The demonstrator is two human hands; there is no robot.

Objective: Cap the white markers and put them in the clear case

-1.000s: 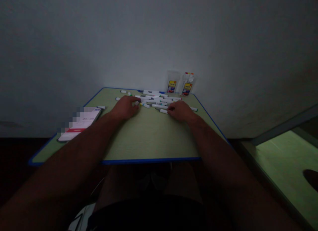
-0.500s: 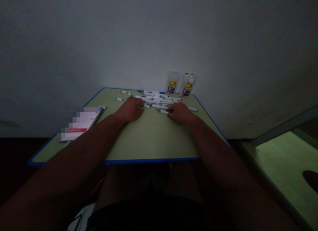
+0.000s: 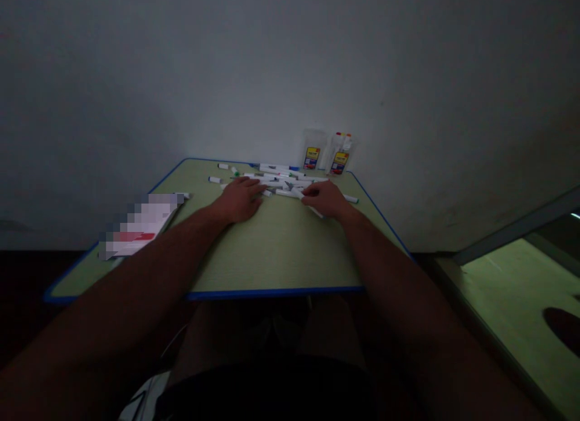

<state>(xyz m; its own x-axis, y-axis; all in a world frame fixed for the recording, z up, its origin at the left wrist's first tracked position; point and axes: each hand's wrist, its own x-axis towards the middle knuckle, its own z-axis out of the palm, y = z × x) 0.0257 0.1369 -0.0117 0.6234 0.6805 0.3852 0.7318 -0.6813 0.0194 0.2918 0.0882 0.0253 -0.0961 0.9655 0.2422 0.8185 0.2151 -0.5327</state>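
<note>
Many loose white markers [image 3: 284, 183] lie in a pile at the back of the table. My right hand [image 3: 325, 199] pinches an uncapped white marker [image 3: 297, 192]; its dark tip points up to the left, and its rear end shows below my fingers. At the left side of the pile, my left hand [image 3: 240, 199] lies palm down with its fingers stretched towards the markers. A short white cap [image 3: 267, 192] is just beyond its fingertips. What lies under the left palm is hidden.
Two clear plastic marker cases [image 3: 312, 155] stand against the wall, the right one holding a few markers. Small caps [image 3: 214, 180] lie at the back left. A booklet [image 3: 145, 224], partly blurred, rests on the left side of the blue-edged table [image 3: 272, 258].
My right hand has lifted and tilted the marker, so its tip now points more upward. The left hand has stayed nearly in place, its fingers slightly further stretched. The view has shifted slightly.
</note>
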